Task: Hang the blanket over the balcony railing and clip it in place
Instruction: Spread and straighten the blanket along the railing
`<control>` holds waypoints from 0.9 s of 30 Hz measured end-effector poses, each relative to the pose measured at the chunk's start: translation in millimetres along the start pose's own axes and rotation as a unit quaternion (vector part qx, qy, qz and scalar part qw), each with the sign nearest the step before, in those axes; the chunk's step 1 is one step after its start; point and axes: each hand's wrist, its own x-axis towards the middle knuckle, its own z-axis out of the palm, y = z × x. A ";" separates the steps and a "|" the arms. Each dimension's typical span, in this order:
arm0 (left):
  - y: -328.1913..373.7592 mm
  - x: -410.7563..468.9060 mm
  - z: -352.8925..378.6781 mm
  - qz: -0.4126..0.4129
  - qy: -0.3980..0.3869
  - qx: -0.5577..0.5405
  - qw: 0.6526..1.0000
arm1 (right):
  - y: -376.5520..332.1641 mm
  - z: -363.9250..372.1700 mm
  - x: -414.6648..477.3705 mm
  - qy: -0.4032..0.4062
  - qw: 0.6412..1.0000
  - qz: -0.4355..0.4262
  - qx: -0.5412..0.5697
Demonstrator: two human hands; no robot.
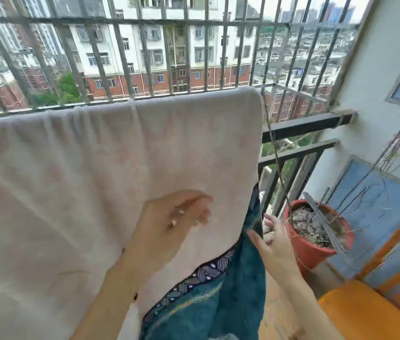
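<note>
Blanket is draped over the railing's top bar, pale side facing me, teal layer hanging lower. Left hand hovers at the pale face, fingers loose, gripping nothing. Right hand is spread by the blanket's right edge, probably to straighten it. Count: one blanket, two hands, one red pot, zero clips in sight.

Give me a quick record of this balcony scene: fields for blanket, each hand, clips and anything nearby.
blanket: draped over the balcony railing, pale side out, teal underside showing at lower right
left hand: open, in front of the pale side, holding nothing
right hand: open, at the teal edge; contact unclear
clips: none visible
nearby: red flowerpot, right of the blanket
</note>
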 end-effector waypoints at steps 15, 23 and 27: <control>95.6 93.0 -59.5 0.180 0.230 0.402 0.868 | -46.0 -66.3 71.9 0.095 0.993 -0.065 0.021; 96.3 84.0 -106.5 0.153 0.211 0.442 0.858 | -84.3 -96.0 100.7 0.152 0.985 -0.075 -0.023; 104.6 65.8 -125.3 0.162 0.274 0.419 0.850 | -98.3 -116.6 105.7 0.198 0.979 -0.045 0.019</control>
